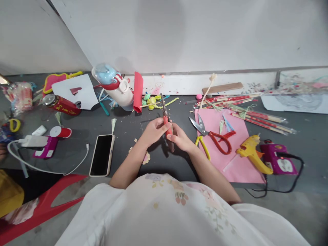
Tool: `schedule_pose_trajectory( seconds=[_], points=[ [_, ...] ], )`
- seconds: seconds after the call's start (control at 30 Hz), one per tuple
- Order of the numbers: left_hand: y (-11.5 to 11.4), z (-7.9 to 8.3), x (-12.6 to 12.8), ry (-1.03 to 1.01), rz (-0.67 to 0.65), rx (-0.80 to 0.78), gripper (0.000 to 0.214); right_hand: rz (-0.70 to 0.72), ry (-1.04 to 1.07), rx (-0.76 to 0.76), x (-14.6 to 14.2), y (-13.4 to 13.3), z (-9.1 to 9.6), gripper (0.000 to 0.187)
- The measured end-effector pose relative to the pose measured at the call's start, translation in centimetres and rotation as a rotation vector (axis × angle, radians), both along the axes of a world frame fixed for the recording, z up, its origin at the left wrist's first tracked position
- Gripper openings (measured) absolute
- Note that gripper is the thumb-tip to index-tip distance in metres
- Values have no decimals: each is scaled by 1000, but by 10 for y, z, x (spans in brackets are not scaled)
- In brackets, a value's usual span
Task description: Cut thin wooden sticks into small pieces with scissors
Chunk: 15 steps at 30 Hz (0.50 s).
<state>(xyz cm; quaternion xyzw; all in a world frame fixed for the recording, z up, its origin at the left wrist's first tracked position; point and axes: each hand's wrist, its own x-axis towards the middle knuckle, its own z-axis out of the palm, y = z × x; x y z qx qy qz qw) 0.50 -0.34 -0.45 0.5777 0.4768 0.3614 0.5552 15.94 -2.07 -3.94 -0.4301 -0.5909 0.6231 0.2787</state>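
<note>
Nearest, a white printed shirt (156, 215) is filling the bottom of the view, its hem and sides running out of sight. Just beyond it, the left hand (153, 132) and the right hand (180, 138) are meeting above the dark bench (125, 112). Between them, over the bench's middle, they are holding red-handled pliers (165, 119). The left grip is pinching the red part between thumb and fingers; the right grip is clasping it lower down, its thumb pressing from the side. Fingers are covering much of the handles, so I cannot tell how far these are standing apart. A dull brownish end is showing below the right thumb, hard to make out. The slim grey nose is pointing away from the body, looking slightly blurred.

The left forearm is partly hiding some pale scraps (146, 158). A phone (101, 155) is lying to the left. On the right, red-handled scissors (204, 132) are resting on a pink sheet (232, 172), covering the head of a yellow-handled tool (205, 149). At the left edge, another person's hand (2, 151) is being cut off.

Farther back, a bottle (116, 90) is standing beside a red card (138, 91), and a white wall (220, 30) is closing the view.
</note>
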Motion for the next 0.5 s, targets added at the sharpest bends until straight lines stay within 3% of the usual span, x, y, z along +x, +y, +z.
schedule_pose_trajectory(
  seconds=[0.07, 0.17, 0.3, 0.5],
  points=[
    [1, -5, 5, -114, -38, -91, 59, -64, 36, 58, -2, -1, -1, 48],
    [2, -11, 8, -176, 31, -159, 61, -76, 92, 56, -5, -3, 0, 54],
    [1, -13, 9, -156, 93, -164, 55, -27, 108, -44, -8, -5, 3, 60],
    [0, -11, 8, -136, 94, -161, 53, -49, 94, -36, -6, -5, 7, 63]
  ],
)
